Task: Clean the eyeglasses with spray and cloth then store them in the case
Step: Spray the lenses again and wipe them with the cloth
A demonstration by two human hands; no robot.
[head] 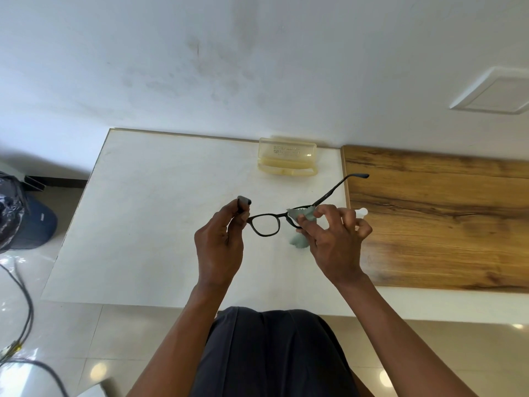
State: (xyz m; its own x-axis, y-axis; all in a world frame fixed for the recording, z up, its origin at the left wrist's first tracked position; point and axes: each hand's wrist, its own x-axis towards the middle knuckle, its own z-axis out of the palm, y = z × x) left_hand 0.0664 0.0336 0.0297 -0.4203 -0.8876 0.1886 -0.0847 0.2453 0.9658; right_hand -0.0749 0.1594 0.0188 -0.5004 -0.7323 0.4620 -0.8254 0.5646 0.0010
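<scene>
Black-framed eyeglasses are held in the air above the white table, temples unfolded. My left hand pinches the frame's left corner and temple end. My right hand presses a pale green cleaning cloth around the right lens, which the cloth and fingers hide. The right temple sticks out toward the back right. A small white spray bottle lies on the table just behind my right hand, mostly hidden. The translucent yellow case stands open at the table's far edge by the wall.
A wooden board covers the table's right part. A white wall rises behind. On the floor at the left are a black bag, a blue object and cables. My dark-clothed lap is below.
</scene>
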